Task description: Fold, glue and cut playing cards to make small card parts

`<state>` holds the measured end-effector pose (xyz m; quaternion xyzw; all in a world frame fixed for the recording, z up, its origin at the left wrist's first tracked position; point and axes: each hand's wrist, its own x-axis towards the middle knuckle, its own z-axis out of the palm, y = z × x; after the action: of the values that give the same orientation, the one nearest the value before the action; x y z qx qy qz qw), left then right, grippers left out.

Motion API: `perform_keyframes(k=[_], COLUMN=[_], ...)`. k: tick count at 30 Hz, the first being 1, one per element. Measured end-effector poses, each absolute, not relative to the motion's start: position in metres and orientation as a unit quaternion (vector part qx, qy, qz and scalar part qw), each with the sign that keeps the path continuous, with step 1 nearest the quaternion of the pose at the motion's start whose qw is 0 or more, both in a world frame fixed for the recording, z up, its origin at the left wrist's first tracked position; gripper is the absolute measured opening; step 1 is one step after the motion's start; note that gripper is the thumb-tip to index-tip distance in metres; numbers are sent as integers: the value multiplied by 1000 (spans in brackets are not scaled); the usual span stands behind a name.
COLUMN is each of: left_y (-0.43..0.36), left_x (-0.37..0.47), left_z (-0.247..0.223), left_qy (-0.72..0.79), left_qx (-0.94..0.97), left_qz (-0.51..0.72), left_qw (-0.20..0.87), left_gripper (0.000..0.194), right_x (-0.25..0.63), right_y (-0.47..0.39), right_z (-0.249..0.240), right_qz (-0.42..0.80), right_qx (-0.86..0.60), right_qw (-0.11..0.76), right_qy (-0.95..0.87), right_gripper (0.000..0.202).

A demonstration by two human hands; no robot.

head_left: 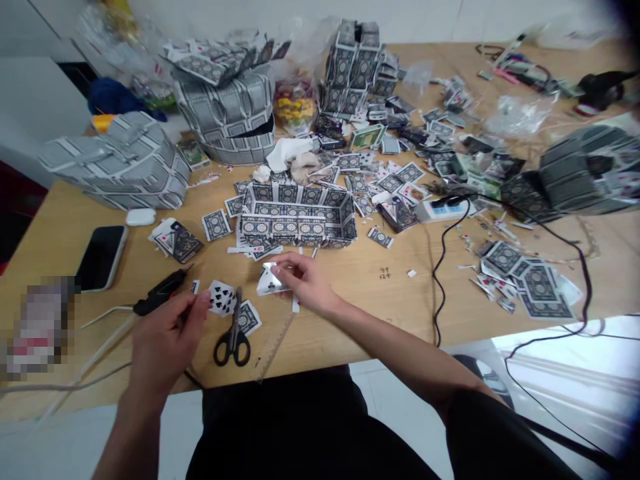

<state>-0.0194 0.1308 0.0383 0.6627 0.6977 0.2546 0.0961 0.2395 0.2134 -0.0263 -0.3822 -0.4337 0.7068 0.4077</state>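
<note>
My left hand (167, 340) is closed at the lower left, its thumb and forefinger pinching the edge of a spade playing card (221, 298). My right hand (305, 283) grips a folded white card piece (270, 280) with a club mark, just above the table. Between my hands, black-handled scissors (233, 343) lie beside a patterned card (249, 318). A black glue gun (163, 291) rests next to my left hand, partly hidden by it. Beyond my hands stands an open rectangular box made of patterned cards (300, 227).
A phone (101, 258) and an open card pack (180, 241) lie at the left. Large woven card structures (225, 107) stand at the back. A clear ruler (275, 348) is near the front edge. Black cables (440, 280) and scattered cards (540, 283) cover parts of the right side.
</note>
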Motion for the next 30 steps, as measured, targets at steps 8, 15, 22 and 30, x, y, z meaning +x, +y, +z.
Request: perform_keyframes(k=[8, 15, 22, 30], left_y=[89, 99, 126, 127], left_x=[-53, -65, -66, -66], left_z=[38, 45, 45, 35], left_qy=[813, 861, 889, 883], left_qx=[548, 495, 429, 398], left_qz=[190, 70, 17, 122], left_qw=[59, 88, 161, 216], left_gripper=[25, 39, 59, 47], right_x=[237, 237, 236, 236], right_y=[208, 207, 207, 206], right_z=[-22, -21, -24, -24], right_qz=[726, 715, 736, 741], right_qx=[-348, -365, -338, -309], right_qw=[417, 424, 422, 431], right_qy=[-420, -419, -407, -412], right_gripper=[48, 43, 49, 45])
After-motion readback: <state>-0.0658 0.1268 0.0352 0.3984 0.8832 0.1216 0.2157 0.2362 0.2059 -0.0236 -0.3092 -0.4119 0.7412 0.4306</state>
